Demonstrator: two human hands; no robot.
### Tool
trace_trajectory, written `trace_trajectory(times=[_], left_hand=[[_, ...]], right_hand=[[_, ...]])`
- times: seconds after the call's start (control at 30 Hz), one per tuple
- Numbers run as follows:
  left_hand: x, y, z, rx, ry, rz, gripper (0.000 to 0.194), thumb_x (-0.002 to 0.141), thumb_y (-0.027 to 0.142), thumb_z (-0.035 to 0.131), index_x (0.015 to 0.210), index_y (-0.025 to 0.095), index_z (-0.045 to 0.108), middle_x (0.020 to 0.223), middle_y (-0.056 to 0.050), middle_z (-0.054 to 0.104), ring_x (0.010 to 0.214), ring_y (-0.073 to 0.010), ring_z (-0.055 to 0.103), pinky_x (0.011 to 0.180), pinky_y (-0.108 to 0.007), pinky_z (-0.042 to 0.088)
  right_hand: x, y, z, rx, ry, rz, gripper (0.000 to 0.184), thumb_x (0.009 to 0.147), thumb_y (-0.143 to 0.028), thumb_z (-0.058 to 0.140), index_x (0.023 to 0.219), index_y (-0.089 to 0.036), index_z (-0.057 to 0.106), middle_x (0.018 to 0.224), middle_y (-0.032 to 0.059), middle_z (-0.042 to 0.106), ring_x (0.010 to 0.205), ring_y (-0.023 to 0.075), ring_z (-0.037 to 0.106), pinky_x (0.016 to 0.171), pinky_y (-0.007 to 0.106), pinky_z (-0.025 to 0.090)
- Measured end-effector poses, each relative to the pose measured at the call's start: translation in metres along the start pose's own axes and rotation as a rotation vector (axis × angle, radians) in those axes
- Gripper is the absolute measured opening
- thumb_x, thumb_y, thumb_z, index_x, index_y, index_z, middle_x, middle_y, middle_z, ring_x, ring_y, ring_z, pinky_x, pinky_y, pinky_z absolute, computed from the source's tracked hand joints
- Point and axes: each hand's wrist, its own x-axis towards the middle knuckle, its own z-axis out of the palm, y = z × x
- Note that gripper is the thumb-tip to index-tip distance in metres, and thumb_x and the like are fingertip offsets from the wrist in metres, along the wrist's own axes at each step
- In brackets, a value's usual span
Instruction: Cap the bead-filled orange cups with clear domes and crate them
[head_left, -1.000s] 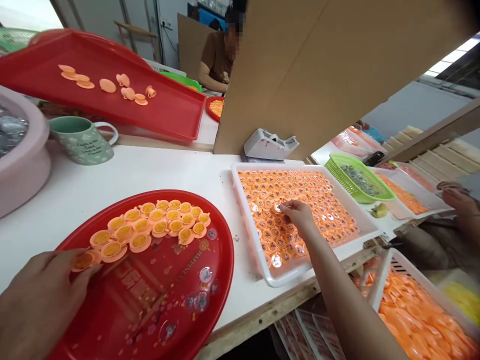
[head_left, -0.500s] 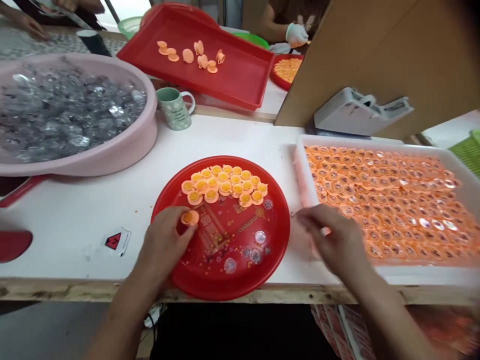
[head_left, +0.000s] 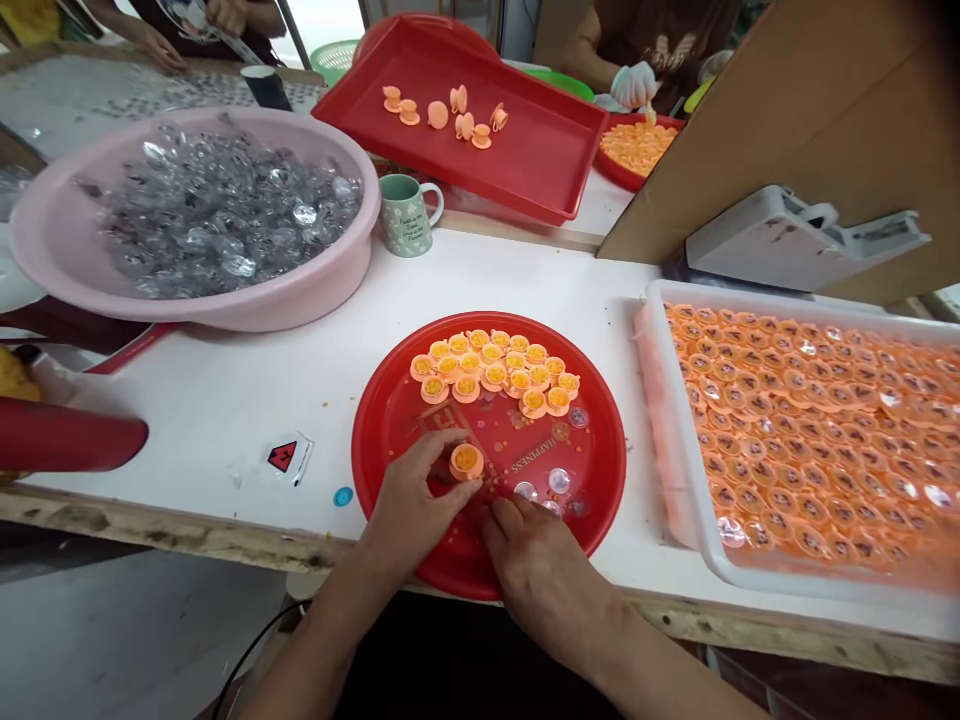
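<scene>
My left hand (head_left: 411, 500) pinches a small orange toy teacup on a saucer (head_left: 466, 461), its inside yellow, above the near part of a round red tray (head_left: 616, 460). Close beside it, my right hand (head_left: 551, 575) has its fingers pressed together, low over the tray. Its fingertips point down and hide whatever may be between them. A group of similar toy cups (head_left: 493, 375) sits along the tray's far side. Several clear round discs (head_left: 559, 482) lie on the tray just beyond my right hand.
Right of the tray stands a white bin (head_left: 705, 535) with rows of disc-topped orange pieces. A pink basin (head_left: 352, 290) of clear discs is at left, a green mug (head_left: 406, 225) beside it. Behind are a tilted red tray (head_left: 525, 130), a tape dispenser (head_left: 780, 240) and a person's gloved hand (head_left: 634, 86).
My right hand has come from the white bin to the round tray. My left hand has carried the toy cup from the tray's left edge toward its middle. The view has swung left.
</scene>
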Motion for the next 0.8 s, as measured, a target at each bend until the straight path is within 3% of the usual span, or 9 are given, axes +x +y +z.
trace_trajectory(times=[0.1, 0.17, 0.3, 0.4, 0.47, 0.63, 0.8], left_hand=[[-0.001, -0.005, 0.002, -0.012, 0.025, 0.005, 0.024, 0.076, 0.015, 0.066, 0.098, 0.021, 0.064, 0.101, -0.003, 0.070, 0.094, -0.0206, 0.066, 0.082, -0.033, 0.056], [-0.001, -0.009, 0.002, -0.013, 0.032, 0.017, 0.022, 0.076, 0.015, 0.066, 0.097, 0.022, 0.065, 0.100, -0.003, 0.070, 0.095, -0.0206, 0.066, 0.085, -0.034, 0.055], [-0.003, -0.014, -0.002, -0.026, 0.016, 0.008, 0.024, 0.076, 0.015, 0.067, 0.099, 0.022, 0.065, 0.100, -0.002, 0.070, 0.096, -0.0200, 0.065, 0.089, -0.034, 0.052], [-0.005, -0.014, -0.003, -0.060, -0.025, 0.007, 0.026, 0.074, 0.014, 0.069, 0.098, 0.022, 0.065, 0.099, -0.001, 0.069, 0.095, -0.0191, 0.064, 0.087, -0.031, 0.051], [-0.006, -0.012, 0.000, -0.100, -0.068, 0.016, 0.029, 0.073, 0.012, 0.069, 0.099, 0.022, 0.065, 0.101, -0.001, 0.069, 0.096, -0.0182, 0.064, 0.087, -0.030, 0.050], [-0.010, -0.005, 0.015, -0.215, -0.160, 0.001, 0.036, 0.073, 0.010, 0.068, 0.106, 0.023, 0.062, 0.105, -0.001, 0.067, 0.096, -0.0177, 0.063, 0.081, -0.027, 0.051], [-0.011, 0.001, 0.027, -0.269, -0.175, -0.006, 0.029, 0.071, 0.008, 0.068, 0.096, 0.021, 0.062, 0.099, -0.002, 0.065, 0.089, -0.0172, 0.062, 0.073, -0.026, 0.051]], right_hand=[[0.005, -0.001, 0.001, -0.004, 0.004, 0.039, 0.030, 0.066, 0.002, 0.055, 0.093, -0.009, 0.064, 0.089, 0.0164, 0.064, 0.075, 0.0276, 0.057, 0.065, 0.040, 0.051], [0.009, 0.004, 0.005, 0.111, 0.058, 0.139, 0.032, 0.066, 0.004, 0.051, 0.092, -0.010, 0.064, 0.085, 0.0142, 0.064, 0.075, 0.0264, 0.059, 0.067, 0.039, 0.051], [0.013, 0.021, 0.007, 0.801, 0.224, 0.423, 0.025, 0.081, -0.004, 0.047, 0.096, -0.017, 0.063, 0.084, 0.0064, 0.065, 0.077, 0.0196, 0.063, 0.070, 0.032, 0.053], [0.009, 0.030, 0.000, 1.369, 0.219, 0.627, 0.013, 0.084, -0.024, 0.059, 0.097, -0.020, 0.060, 0.070, -0.0009, 0.062, 0.060, 0.0144, 0.060, 0.058, 0.027, 0.051], [0.005, 0.033, -0.006, 1.565, 0.191, 0.684, 0.018, 0.079, -0.030, 0.069, 0.090, -0.019, 0.059, 0.066, -0.0028, 0.060, 0.055, 0.0113, 0.056, 0.055, 0.024, 0.048], [-0.001, 0.038, -0.015, 1.637, 0.248, 0.669, 0.019, 0.073, -0.026, 0.078, 0.079, -0.018, 0.061, 0.071, -0.0025, 0.063, 0.062, 0.0086, 0.055, 0.058, 0.019, 0.046], [-0.007, 0.038, -0.017, 1.676, 0.272, 0.682, 0.019, 0.075, -0.026, 0.078, 0.080, -0.017, 0.062, 0.070, -0.0008, 0.066, 0.060, 0.0098, 0.058, 0.059, 0.021, 0.048]])
